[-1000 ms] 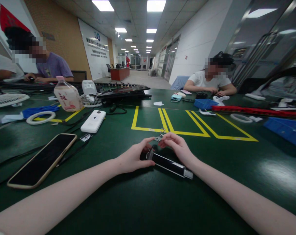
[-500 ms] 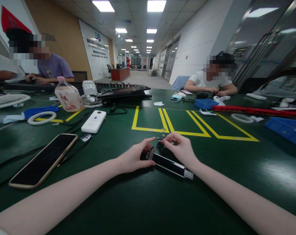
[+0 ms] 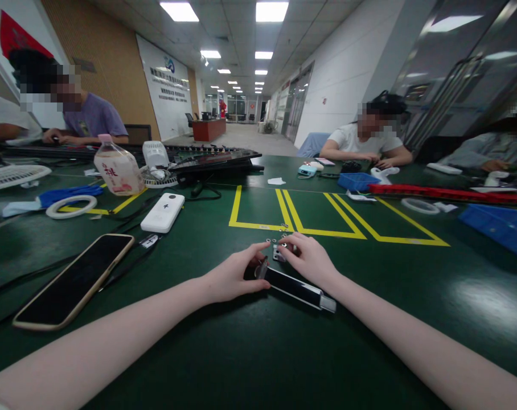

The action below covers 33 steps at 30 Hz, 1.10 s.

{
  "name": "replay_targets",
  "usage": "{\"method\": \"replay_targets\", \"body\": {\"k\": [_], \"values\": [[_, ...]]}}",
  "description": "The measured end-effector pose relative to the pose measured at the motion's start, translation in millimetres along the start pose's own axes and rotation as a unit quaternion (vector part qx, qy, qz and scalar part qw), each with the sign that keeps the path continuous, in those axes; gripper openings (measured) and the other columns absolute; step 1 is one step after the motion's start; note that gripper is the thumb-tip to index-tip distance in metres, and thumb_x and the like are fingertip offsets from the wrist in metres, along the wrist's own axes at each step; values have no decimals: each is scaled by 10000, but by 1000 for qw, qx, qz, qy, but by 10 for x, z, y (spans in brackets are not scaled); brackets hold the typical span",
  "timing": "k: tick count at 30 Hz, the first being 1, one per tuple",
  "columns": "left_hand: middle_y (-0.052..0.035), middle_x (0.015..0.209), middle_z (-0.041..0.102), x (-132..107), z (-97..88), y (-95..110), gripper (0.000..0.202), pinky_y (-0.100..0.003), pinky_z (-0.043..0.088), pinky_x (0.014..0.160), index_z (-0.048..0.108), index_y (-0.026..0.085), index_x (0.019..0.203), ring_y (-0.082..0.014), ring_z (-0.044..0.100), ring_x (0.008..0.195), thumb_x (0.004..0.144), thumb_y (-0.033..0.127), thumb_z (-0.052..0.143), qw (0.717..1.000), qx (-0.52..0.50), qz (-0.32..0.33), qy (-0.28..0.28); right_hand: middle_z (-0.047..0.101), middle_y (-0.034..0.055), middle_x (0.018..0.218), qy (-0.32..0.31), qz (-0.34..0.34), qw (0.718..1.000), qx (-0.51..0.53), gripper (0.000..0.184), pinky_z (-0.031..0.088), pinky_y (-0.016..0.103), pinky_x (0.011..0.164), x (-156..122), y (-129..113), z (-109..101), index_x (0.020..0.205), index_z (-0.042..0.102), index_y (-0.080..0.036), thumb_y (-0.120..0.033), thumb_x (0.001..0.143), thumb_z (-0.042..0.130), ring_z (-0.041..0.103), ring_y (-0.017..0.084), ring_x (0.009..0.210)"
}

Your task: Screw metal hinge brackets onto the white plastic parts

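Observation:
A long black bar-shaped device with silver edges and a silver end [image 3: 296, 289] lies slanted on the green table. My left hand [image 3: 237, 274] grips its left end, near an upright metal piece, with the thumb in front and the fingers behind. Beyond the device, my right hand [image 3: 310, 256] is closed, its thumb and fingertips drawn together beside a small metal bracket [image 3: 278, 254]. Whatever those fingertips hold is too small to make out. Several tiny metal rings or nuts [image 3: 274, 241] are scattered just past the bracket.
A phone [image 3: 74, 282], a white power bank [image 3: 163, 213] and black straps lie to the left, with a drink bottle [image 3: 118, 168] behind. Yellow tape outlines [image 3: 301, 229] mark the table ahead. Blue trays [image 3: 497, 228] stand at right. Other people sit across the table.
The small bracket now sits on the table with its pale face showing, where before a dark part was at my right fingertips. My left hand stays on the device.

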<state>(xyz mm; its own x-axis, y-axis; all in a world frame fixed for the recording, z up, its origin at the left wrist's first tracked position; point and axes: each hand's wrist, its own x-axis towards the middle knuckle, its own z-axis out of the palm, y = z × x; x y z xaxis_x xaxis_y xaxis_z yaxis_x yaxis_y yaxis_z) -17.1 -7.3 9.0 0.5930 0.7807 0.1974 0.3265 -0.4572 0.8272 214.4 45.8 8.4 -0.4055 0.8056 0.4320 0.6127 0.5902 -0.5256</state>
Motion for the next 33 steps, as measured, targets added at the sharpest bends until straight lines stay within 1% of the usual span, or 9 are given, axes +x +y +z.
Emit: {"method": "replay_targets", "body": {"k": [4,9,15,18,21,24,27,29,33], "values": [[-80,1210,604,-5,-7,12,750,-470,467,964,277,282,1462,-255,597,1100,836,297,691,1000,1,-8,-4,601,27,797,-46,-2,999,-14,84,344,275,642,-11,-11,21,860,683,-183,-248,862,631,510,160,697],[-81,1223,605,-5,-15,24,743,-468,458,981,284,275,1458,-249,591,1114,837,295,690,1000,-2,-7,-7,609,31,785,-47,9,998,38,119,396,261,626,-7,34,-3,831,657,-159,-240,873,580,539,153,687],[-88,1214,607,-6,-14,29,729,-481,458,970,307,270,1449,-257,594,1103,832,297,695,1000,1,-11,-6,606,44,790,-6,50,988,147,304,460,263,578,6,122,17,1104,609,-139,-326,921,456,562,150,632],[-88,1220,604,-8,-15,30,731,-482,457,966,313,276,1448,-259,594,1101,828,295,700,1000,-1,-13,-6,607,53,835,-9,64,979,195,376,503,274,562,20,154,36,1199,563,-135,-298,905,395,575,141,593],[-80,1215,606,-6,-11,21,722,-469,459,966,317,277,1446,-251,593,1101,832,286,696,1000,-4,-8,-6,612,73,972,-13,60,976,211,367,540,303,643,19,131,35,1159,606,-155,-256,866,409,610,152,693],[-85,1193,616,-1,-1,6,719,-451,465,957,315,249,1442,-244,602,1080,832,287,694,1000,0,4,-3,596,57,917,-9,41,981,188,292,507,296,662,0,69,17,1007,674,-164,-201,824,450,578,160,739],[-92,1189,624,1,7,3,725,-446,466,953,300,239,1449,-246,607,1073,838,288,687,1000,7,8,0,572,56,923,-26,-9,990,142,233,456,270,630,-14,4,2,875,689,-165,-144,780,478,549,157,760],[-93,1198,626,-2,8,10,724,-448,463,956,302,241,1450,-251,606,1081,838,294,686,1000,19,7,4,562,59,957,-44,-39,990,127,190,463,274,656,-18,-33,-4,861,686,-166,-140,782,515,552,159,796],[-96,1196,638,-11,2,30,703,-458,462,962,332,230,1434,-263,608,1090,834,318,689,999,39,0,13,563,56,978,-77,-66,992,81,98,472,335,798,-28,-97,-10,851,681,-174,-161,775,621,551,188,908]]}}
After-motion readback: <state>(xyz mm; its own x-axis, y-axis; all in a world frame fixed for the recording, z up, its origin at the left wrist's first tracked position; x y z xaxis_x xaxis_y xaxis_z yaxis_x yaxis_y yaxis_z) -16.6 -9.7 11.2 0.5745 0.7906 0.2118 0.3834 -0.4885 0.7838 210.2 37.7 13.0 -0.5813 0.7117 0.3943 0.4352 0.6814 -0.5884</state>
